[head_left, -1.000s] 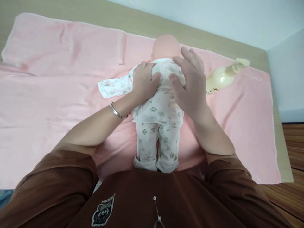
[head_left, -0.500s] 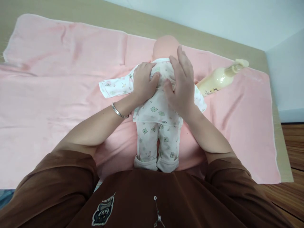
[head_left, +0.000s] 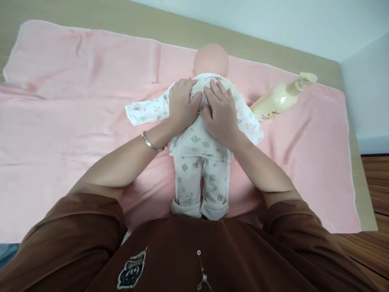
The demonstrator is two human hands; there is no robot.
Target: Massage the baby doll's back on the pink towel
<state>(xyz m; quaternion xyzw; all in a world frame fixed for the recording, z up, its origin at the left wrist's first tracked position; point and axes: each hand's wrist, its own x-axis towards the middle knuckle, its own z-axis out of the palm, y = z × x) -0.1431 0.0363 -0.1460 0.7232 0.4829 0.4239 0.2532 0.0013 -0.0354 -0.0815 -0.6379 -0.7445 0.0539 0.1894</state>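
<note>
A baby doll lies on the table with its bald head away from me and its feet towards me; its face does not show. It wears a white printed top and matching trousers with turned-up cuffs. My left hand rests flat on the left of the doll's upper body, thumb pointing inward. My right hand lies on the right side of it, fingers a little spread, touching the cloth. The two thumbs are close together near the middle. Neither hand grips anything.
Under the doll spreads a wrinkled pink cloth on a pale wooden table. A cream-coloured pump bottle lies tilted to the right of the doll, next to its sleeve. A white wall stands behind the table.
My right hand has come down and inward from a raised, tilted pose to lie on the doll's upper body. My left hand has stayed in place.
</note>
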